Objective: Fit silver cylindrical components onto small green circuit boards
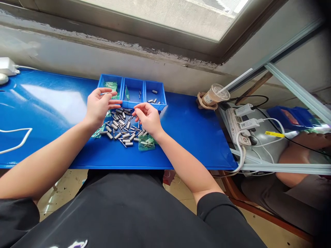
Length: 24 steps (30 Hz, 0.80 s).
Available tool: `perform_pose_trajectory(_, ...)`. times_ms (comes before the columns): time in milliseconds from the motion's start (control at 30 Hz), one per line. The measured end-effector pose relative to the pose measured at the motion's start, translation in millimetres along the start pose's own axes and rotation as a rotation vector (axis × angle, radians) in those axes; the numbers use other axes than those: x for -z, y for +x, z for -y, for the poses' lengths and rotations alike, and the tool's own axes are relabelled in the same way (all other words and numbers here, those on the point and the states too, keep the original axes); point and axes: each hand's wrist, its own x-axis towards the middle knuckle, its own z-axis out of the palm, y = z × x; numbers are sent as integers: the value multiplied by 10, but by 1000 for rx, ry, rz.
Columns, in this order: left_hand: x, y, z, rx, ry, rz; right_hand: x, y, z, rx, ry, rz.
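Note:
My left hand (97, 107) is raised in front of the left blue bin (101, 81), thumb and forefinger pinched together and the other fingers stretched out. Whatever lies in that pinch is too small to make out. To its right, my right hand (150, 120) hovers over the pile, thumb and forefinger closed at a tip I cannot see clearly. Beneath both hands spreads a heap of small metal cylinders and thin pins (123, 124). A green plastic bag (147, 144) with small parts lies by my right wrist. Another green bag (97, 133) is partly hidden beside the heap.
The middle bin (133, 91) and right bin (159, 89) hold a few metal parts. A drink cup (212, 94) stands in a carrier at the blue table's (191, 137) right end. Beyond are a power strip (236, 125), cables, a metal frame and another person's arm (294, 156).

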Motion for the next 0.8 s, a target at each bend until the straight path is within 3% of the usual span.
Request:
perform_pose_trajectory(200,-47,-170,-78,-237,283,39,-20,-30,-1,69,-93,3)
perform_pose_trajectory(333,-16,-178,-177,-393,592,-14,-8,-66,63,90,-226,24)
perform_pose_trajectory(400,-8,-118,-224,-383,701,-31,14,-77,119,94,-318,48)
perform_pose_trajectory(533,-62,75,-331,-235,916,29,123,-77,296,94,-548,103)
perform_pose_trajectory(733,-328,331,-447,-141,1238,120,453,-96,712,-133,-920,556)
perform_pose_trajectory(800,-407,382,-430,-164,1268,155,524,-146,829,-211,-1028,649)
